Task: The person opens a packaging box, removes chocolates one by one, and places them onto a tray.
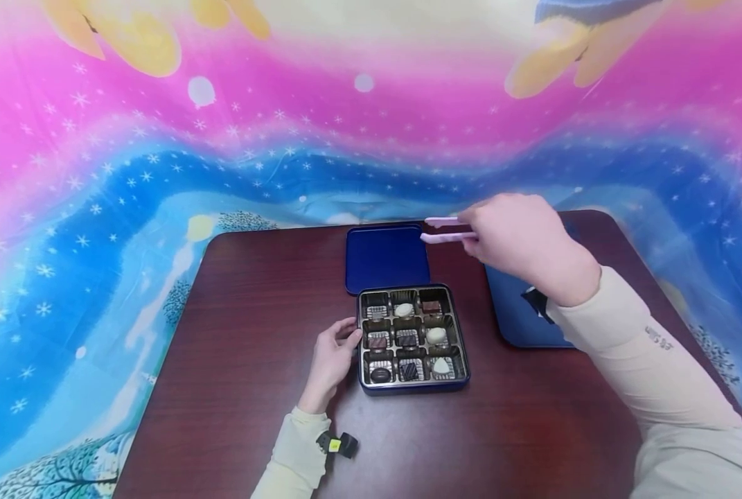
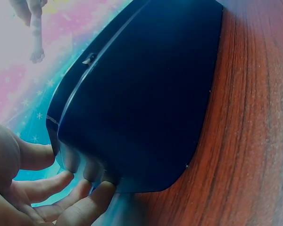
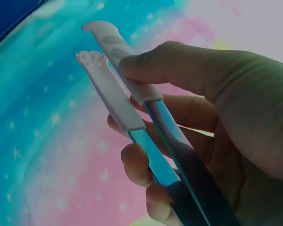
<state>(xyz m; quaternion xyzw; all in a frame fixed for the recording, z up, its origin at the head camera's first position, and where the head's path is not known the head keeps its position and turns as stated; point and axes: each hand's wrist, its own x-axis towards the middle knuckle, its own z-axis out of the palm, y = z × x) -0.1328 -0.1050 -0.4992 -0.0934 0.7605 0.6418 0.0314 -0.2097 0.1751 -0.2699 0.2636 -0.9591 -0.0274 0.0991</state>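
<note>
A square dark-blue tin [image 1: 416, 390] of chocolates sits on the table, its divided tray holding several dark, brown and white pieces. My left hand [image 1: 332, 360] is at the tin's left side. In the left wrist view, the fingertips [image 2: 104, 190] rest against the tin's outer wall [image 2: 146, 103], with the thumb at its rim. My right hand [image 1: 517, 232] is raised above the table's far right part, beyond the tin. It holds small tongs [image 3: 115, 96] with pale pink, paw-shaped tips. The tips stand apart with nothing between them.
Behind the tin lies a blue lid [image 1: 386, 258]. A dark-blue tray [image 1: 526, 326] lies at the right, partly hidden under my right forearm. The brown wooden table [image 1: 252, 333] ends at the back against a patterned pink and blue cloth [image 1: 321, 132].
</note>
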